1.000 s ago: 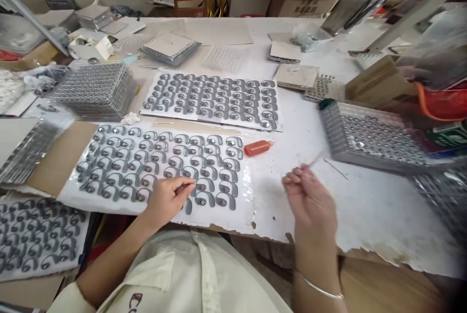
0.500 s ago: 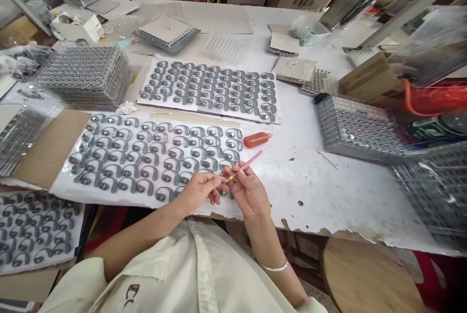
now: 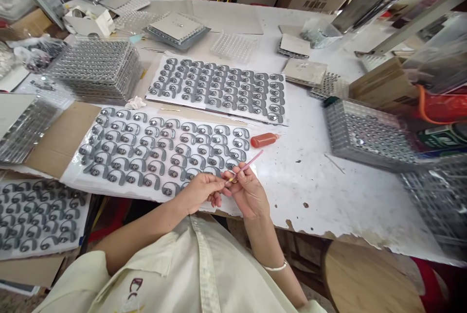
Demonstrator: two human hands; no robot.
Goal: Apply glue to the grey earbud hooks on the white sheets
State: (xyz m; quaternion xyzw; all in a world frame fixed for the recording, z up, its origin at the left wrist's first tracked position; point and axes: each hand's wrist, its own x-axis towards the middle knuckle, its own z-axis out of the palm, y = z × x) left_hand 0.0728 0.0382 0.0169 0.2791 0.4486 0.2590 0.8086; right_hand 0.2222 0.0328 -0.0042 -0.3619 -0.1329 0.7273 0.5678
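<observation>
Clearly two hands (image 3: 199,191), one pink stick (image 3: 251,161) in right (image 3: 251,196); one bottle (image 3: 263,139).

Stick (image 3: 253,160) pink, yellow towards one end. Bottle (image 3: 264,139) orange-red. Near sheet (image 3: 78,179) white, rows of grey hooked pieces (image 3: 157,167). Tabletop (image 3: 284,172) white, brown-flecked. Shirt (image 3: 171,269) pale cream, dark-red lettering (image 3: 136,284).

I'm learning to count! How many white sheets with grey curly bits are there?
3: the front sheet, the back sheet just beyond it, and the lower sheet at left. More may hide underneath.
</observation>
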